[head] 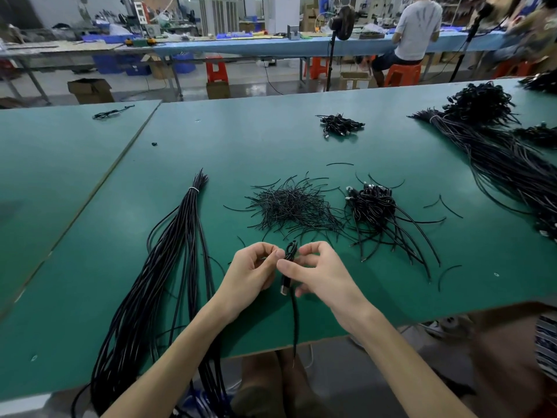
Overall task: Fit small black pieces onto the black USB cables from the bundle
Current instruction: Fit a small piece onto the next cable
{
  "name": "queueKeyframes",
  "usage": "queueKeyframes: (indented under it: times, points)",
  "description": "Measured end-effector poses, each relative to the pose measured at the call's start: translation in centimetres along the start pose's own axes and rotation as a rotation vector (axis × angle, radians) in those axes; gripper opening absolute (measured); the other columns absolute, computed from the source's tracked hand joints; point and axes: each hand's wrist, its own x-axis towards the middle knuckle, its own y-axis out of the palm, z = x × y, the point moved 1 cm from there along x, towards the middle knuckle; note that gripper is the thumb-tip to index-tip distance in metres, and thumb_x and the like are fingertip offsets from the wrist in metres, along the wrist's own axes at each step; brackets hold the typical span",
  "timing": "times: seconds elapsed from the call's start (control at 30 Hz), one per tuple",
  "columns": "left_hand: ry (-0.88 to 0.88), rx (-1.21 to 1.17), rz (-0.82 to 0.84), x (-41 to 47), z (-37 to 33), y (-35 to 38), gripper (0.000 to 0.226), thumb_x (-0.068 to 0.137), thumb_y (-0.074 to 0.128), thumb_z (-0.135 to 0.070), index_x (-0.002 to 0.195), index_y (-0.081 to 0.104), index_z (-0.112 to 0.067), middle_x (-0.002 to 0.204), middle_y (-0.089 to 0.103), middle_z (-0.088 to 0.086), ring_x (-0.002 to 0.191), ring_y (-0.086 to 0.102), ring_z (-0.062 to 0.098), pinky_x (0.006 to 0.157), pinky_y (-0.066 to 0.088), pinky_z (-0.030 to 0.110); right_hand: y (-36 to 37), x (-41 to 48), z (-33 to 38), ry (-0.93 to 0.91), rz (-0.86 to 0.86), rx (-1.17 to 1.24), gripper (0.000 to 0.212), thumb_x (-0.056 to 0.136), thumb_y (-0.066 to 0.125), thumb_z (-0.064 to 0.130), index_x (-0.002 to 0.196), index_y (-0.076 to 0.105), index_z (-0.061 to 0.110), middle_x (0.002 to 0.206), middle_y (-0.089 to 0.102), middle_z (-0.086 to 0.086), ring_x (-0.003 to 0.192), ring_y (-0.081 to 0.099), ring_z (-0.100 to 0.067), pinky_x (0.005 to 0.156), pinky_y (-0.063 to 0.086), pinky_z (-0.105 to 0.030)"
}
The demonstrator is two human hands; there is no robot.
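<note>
My left hand (250, 273) and my right hand (316, 273) meet above the green table (211, 140) near its front edge. Both pinch one folded black USB cable (291, 251), whose loop sticks up between my fingertips. Its metal plug (284, 289) hangs below my right thumb, and the cable's tail (294, 324) drops past the table edge. A tied bundle of long black cables (168, 260) lies to the left, trailing off the front edge. A pile of thin short black pieces (289, 206) lies just beyond my hands.
A heap of coiled cables with plugs (376, 209) sits right of the thin pieces. A small cable pile (339, 125) lies further back and a large bundle (497, 158) spreads along the right side. A person sits at a far bench (416, 28).
</note>
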Motion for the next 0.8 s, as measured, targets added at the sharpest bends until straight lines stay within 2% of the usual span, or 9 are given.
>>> queueKeyframes:
  times: [0.07,0.13,0.17,0.23,0.4,0.53,0.6,0.7,0.8]
  points:
    - [0.005,-0.007,0.018,-0.1,-0.1,-0.1,0.022,0.103,0.059,-0.019,0.092,0.062,0.0,0.061,0.042,0.004,0.051,0.032,0.014,0.047,0.028,0.023,-0.1,0.2,-0.2,-0.016,-0.008,-0.11,0.044,0.081,0.088,0.031,0.112,0.06,0.017,0.092,0.075,0.003,0.066,0.064,-0.011,0.066,0.055,-0.03]
    - [0.01,-0.006,0.044,-0.1,-0.1,-0.1,0.024,0.103,0.058,-0.02,0.092,0.063,0.001,0.063,0.042,0.005,0.053,0.033,0.013,0.048,0.028,0.022,-0.2,0.2,-0.1,-0.125,-0.009,-0.259,0.023,0.081,0.087,0.03,0.093,0.069,0.025,0.083,0.07,0.01,0.063,0.056,-0.003,0.066,0.047,-0.019]
    - [0.008,-0.009,0.057,-0.2,-0.1,-0.1,0.024,0.104,0.058,-0.02,0.091,0.063,0.0,0.064,0.042,0.005,0.053,0.033,0.013,0.049,0.028,0.022,-0.1,0.2,0.0,-0.185,-0.033,-0.32,0.02,0.08,0.088,0.028,0.082,0.068,0.03,0.078,0.065,0.012,0.063,0.052,0.001,0.065,0.044,-0.014]
    - [-0.001,-0.021,0.077,-0.1,-0.2,-0.2,0.023,0.104,0.057,-0.019,0.088,0.063,-0.004,0.065,0.043,0.003,0.054,0.033,0.013,0.05,0.028,0.022,0.1,0.2,0.2,-0.283,-0.113,-0.431,0.032,0.078,0.088,0.024,0.075,0.06,0.036,0.082,0.059,0.012,0.066,0.05,0.002,0.067,0.041,-0.011]
    - [0.0,-0.069,0.122,0.0,-0.5,-0.4,0.024,0.104,0.058,-0.023,0.088,0.064,-0.005,0.066,0.04,0.008,0.056,0.032,0.016,0.053,0.028,0.022,0.8,0.0,0.7,-0.499,-0.216,-0.702,0.032,0.087,0.081,0.017,0.081,0.05,0.026,0.091,0.049,0.011,0.075,0.051,-0.012,0.069,0.049,-0.029]
    - [-0.004,-0.098,0.149,0.1,-0.3,-0.4,0.026,0.104,0.057,-0.023,0.092,0.063,0.0,0.067,0.039,0.009,0.056,0.032,0.016,0.053,0.03,0.02,0.7,-1.1,1.0,-0.71,-0.281,-0.937,0.015,0.093,0.075,0.017,0.097,0.062,0.012,0.1,0.054,0.002,0.077,0.056,-0.016,0.059,0.055,-0.034]
    - [-0.007,-0.085,0.15,0.1,-0.3,-0.3,0.027,0.104,0.057,-0.024,0.09,0.062,-0.003,0.066,0.04,0.008,0.055,0.033,0.016,0.053,0.03,0.021,0.6,-1.3,0.9,-0.701,-0.272,-0.984,0.018,0.092,0.075,0.018,0.105,0.065,0.011,0.101,0.055,0.001,0.077,0.057,-0.015,0.058,0.054,-0.031]
    - [-0.012,-0.063,0.153,0.1,-0.4,-0.3,0.029,0.105,0.057,-0.028,0.085,0.062,-0.007,0.065,0.042,0.009,0.056,0.033,0.018,0.054,0.031,0.024,0.2,-1.4,0.8,-0.606,-0.243,-0.948,0.024,0.094,0.074,0.028,0.112,0.063,0.018,0.103,0.048,0.007,0.075,0.048,-0.007,0.063,0.045,-0.024]
    - [-0.013,-0.114,0.127,0.1,-0.5,-0.4,0.029,0.104,0.058,-0.029,0.086,0.064,-0.007,0.063,0.041,0.004,0.055,0.033,0.015,0.054,0.031,0.021,0.1,-1.7,1.0,-0.543,-0.226,-0.861,0.027,0.095,0.071,0.039,0.117,0.061,0.026,0.097,0.043,0.014,0.069,0.048,-0.005,0.067,0.047,-0.026]
